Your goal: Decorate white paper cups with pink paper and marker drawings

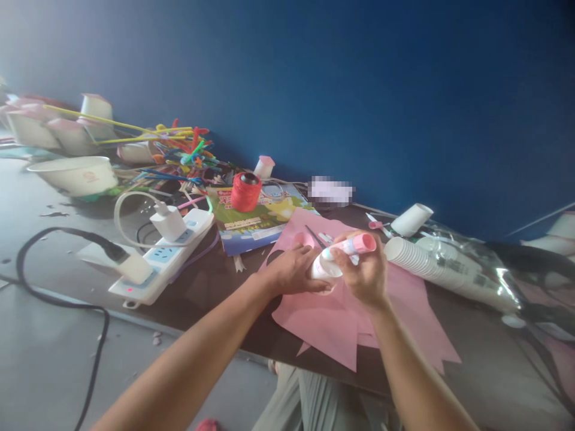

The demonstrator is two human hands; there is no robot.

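My left hand (291, 269) is closed around a white paper cup (321, 268), held above the sheets of pink paper (326, 329). My right hand (367, 278) grips a glue stick (350, 246) with a pink end, tilted across the cup's open rim. Whether the glue tip touches the rim cannot be made out. Beneath and behind my hands the pink sheets overlap, some with cut edges. A dark, thin tool (315, 236), partly hidden by my hands, lies on them.
A stack of paper cups (444, 266) in clear plastic lies at right, near a single tipped cup (412, 219). Red thread (246, 193) stands on a colourful booklet (265, 224). At left are a plugged-in power strip (162, 257), bundled pipe cleaners (191, 146) and a white bowl (76, 175).
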